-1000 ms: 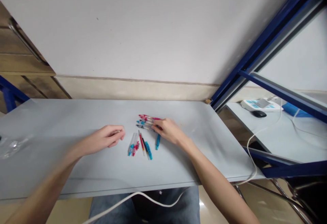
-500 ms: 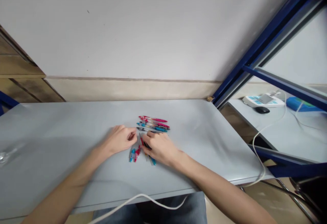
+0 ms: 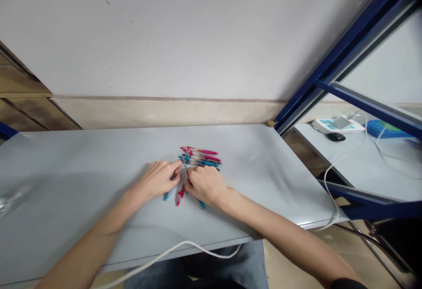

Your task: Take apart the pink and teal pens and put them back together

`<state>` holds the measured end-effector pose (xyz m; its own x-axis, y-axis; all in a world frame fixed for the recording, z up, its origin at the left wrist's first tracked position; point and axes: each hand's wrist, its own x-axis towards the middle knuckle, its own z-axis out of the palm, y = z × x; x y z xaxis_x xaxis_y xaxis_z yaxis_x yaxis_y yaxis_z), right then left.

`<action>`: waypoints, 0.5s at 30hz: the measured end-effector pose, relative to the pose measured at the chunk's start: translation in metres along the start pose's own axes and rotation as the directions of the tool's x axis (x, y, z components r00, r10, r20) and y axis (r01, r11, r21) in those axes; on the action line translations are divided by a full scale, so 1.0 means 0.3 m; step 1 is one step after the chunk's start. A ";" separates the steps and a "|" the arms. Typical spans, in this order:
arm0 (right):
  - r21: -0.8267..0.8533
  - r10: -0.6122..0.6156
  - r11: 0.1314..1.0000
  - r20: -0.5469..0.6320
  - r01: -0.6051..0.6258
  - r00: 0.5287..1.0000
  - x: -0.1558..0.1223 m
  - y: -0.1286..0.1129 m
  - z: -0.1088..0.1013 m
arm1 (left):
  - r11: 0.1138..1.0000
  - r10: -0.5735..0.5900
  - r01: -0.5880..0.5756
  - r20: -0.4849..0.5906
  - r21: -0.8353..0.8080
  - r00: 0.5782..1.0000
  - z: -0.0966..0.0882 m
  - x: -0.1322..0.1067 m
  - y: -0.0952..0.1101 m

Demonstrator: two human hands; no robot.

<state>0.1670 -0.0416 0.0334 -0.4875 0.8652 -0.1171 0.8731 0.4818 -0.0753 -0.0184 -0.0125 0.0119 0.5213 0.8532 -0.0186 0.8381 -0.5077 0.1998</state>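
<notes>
On the worktop (image 3: 82, 227), just beyond the hands, a row of pens (image 3: 216, 159) lies side by side, running left to right, with pink ones farthest and a blue one nearer. Their left-end barrels are see-through, with something slim inside (too small to make out fully).

The left hand (image 3: 162, 177) has its fingers bent, thumb and forefinger brought toward each other; whether they pinch anything cannot be told. A blue pen part (image 3: 168, 195) pokes out at its near side. Between the hands lies a red pen part (image 3: 180, 196), its red end toward the near edge. The right hand (image 3: 205, 185) is curled, fingertips down, with a bit of red showing beside them; its grasp is hidden too. Another blue piece (image 3: 201, 204) shows from beneath its near side.

At the far left of view sits a clear plastic item (image 3: 5, 205), its contents unclear. To the right, past a blue frame (image 3: 365, 103), are a black mouse (image 3: 336, 137) and a white device (image 3: 325, 125).
</notes>
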 end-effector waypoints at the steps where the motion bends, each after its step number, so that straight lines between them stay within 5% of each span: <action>1: -0.004 0.010 1.000 0.016 -0.010 1.000 0.007 -0.008 -0.004 | 1.000 0.001 -0.001 -0.008 -0.003 1.000 0.002 0.001 -0.003; 9: -0.021 0.065 0.998 0.029 -0.064 0.997 0.049 -0.046 -0.011 | 0.999 -0.023 0.022 -0.034 -0.045 0.999 0.000 -0.003 -0.010; 15: 0.089 0.167 0.983 -0.047 -0.162 0.985 0.057 0.010 -0.017 | 0.961 -0.066 0.029 -0.126 -0.276 0.990 0.019 0.005 -0.042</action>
<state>0.1613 -0.0246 0.0361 -0.3343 0.9389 -0.0817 0.9362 0.3208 -0.1434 -0.0273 -0.0054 0.0037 0.4409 0.8929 0.0916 0.7755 -0.4303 0.4619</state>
